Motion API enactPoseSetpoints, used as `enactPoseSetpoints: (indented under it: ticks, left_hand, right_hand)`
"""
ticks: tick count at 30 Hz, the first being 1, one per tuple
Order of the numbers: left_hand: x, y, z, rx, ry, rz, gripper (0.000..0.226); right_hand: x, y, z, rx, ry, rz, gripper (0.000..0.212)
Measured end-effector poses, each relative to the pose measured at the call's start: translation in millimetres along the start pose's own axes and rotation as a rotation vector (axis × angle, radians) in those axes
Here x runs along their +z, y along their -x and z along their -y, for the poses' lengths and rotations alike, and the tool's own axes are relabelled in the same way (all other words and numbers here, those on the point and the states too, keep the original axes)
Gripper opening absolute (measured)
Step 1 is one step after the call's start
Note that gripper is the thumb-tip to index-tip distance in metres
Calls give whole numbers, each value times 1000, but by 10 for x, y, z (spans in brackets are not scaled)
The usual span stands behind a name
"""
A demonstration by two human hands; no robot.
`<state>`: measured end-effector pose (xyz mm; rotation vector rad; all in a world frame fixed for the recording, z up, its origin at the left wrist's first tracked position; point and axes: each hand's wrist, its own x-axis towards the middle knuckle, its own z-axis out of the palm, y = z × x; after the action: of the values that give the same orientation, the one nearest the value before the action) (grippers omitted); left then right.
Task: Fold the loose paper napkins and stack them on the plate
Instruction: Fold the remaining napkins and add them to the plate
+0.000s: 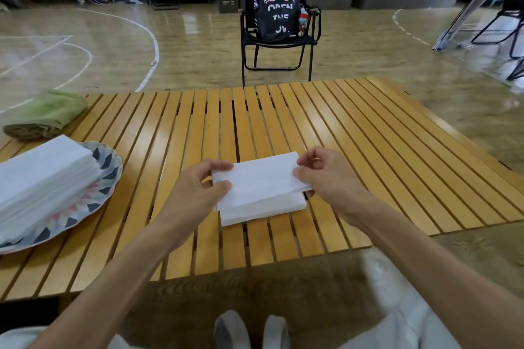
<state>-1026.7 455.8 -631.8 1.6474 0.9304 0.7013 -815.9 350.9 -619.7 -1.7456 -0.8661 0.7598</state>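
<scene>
1. A white paper napkin point(261, 178) is held just above the slatted wooden table point(368, 136), near its near edge and about mid-width, folded into a long rectangle.
2. The left hand point(198, 187) pinches the napkin's left end, thumb on top and fingers curled round the edge.
3. The right hand point(320, 176) pinches the right end between thumb and forefinger, the other fingers loosely curled above it.
4. Directly under the held napkin lies a small pile of napkins point(263, 211) resting on the table (its near edge shows below the held sheet; whether the two touch cannot be told).
5. At the left, well apart from the hands, a patterned plate point(107, 178) carries a tall stack of folded napkins point(42, 176), which overhangs the plate's left side.
6. Beyond the plate, at the table's far left corner, lies a rolled green towel point(45, 115).
7. Across the table on the gym floor stands a black folding chair point(279, 37) with a black backpack point(279, 10) on its seat.
</scene>
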Motion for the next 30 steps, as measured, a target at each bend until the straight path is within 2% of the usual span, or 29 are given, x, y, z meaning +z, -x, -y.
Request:
enactPoseSetpoints:
  ticks: [3,8,14,25,27,30]
  left_hand:
    - [26,-139,-34,42,-151,4,28]
    - [97,-231,51,16,-340,15,29]
    - [133,-213,238,-7,-423,9,31]
    - [200,-251,387,0,-602,-27,34]
    - [216,-194,346,3,-729,-93,39]
    - [269,-94,283,147,-1085,-206,49]
  right_hand:
    - [-17,-90,10,-52,127,-44,12]
    - [53,-149,-142,-36,321,-61,18]
    - [155,-144,-329,-12,400,-30,27]
    - [226,-218,-420,-25,437,-31,23]
    - [227,-197,-403,-64,503,-62,23]
    - [243,-156,-384,-196,787,-173,40]
